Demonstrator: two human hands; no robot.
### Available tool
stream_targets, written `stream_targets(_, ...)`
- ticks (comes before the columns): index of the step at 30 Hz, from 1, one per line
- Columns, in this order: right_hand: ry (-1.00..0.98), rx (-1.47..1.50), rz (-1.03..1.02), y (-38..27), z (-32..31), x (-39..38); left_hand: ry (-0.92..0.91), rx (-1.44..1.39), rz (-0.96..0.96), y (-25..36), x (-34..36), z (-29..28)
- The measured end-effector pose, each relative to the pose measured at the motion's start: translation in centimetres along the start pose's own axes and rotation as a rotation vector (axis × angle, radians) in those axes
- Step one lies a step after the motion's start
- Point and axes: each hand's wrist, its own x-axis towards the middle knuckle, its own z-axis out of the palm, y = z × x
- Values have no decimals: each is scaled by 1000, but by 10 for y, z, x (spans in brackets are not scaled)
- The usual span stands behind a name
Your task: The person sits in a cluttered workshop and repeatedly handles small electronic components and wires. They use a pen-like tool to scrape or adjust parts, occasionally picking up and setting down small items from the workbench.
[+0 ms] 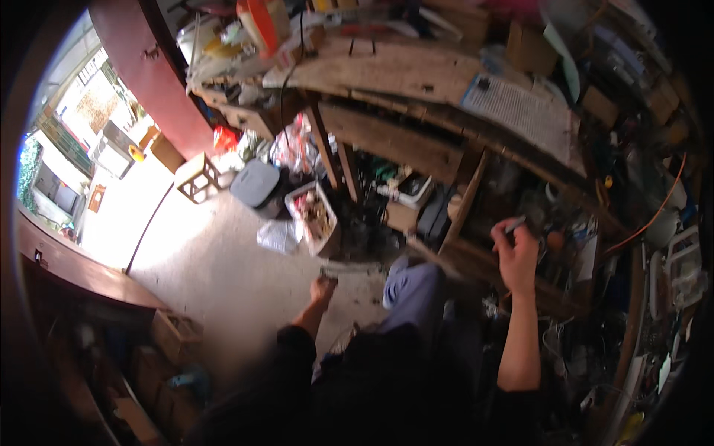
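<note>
My left hand (321,290) hangs low over the concrete floor, to the left of my knee, with its fingers closed. A small dark thing (329,279) shows at its fingertips, too blurred to name. Raised on the right is my right hand (518,253), bent at the wrist with its fingers curled. It pinches a small grey piece (515,225) whose kind I cannot make out. Behind that hand stands an open wooden drawer or box (465,204) under the workbench (372,67), with dark clutter inside.
A printed sheet (513,111) lies on the cluttered bench. Below it are a white bin of scraps (326,245), a grey-lidded bin (255,183) and a small wooden stool (197,178). An orange cord (654,212) hangs at right. A red door (149,59) stands beside the bright doorway.
</note>
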Motion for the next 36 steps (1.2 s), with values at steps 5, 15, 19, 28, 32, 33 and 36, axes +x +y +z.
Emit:
stream_targets(5,-63,22,48,0,0,3,-44,-156,-103,50,15,-12)
stream_targets(15,-57,-27,38,-2,0,0,348,142,188,186,97,-77)
stream_targets(19,-43,-23,64,-6,4,-1,398,54,328,191,110,-70)
stream_targets(28,-3,-58,-19,4,3,4,313,-261,1017,429,-17,0)
stream_targets(32,24,-99,-79,3,2,3,59,-197,1174,551,-64,20)
stream_targets(33,25,-95,-81,-1,3,3,6,-148,1222,574,-59,30)
stream_targets(36,87,-74,-136,1,2,2,-58,71,1283,636,-51,72)
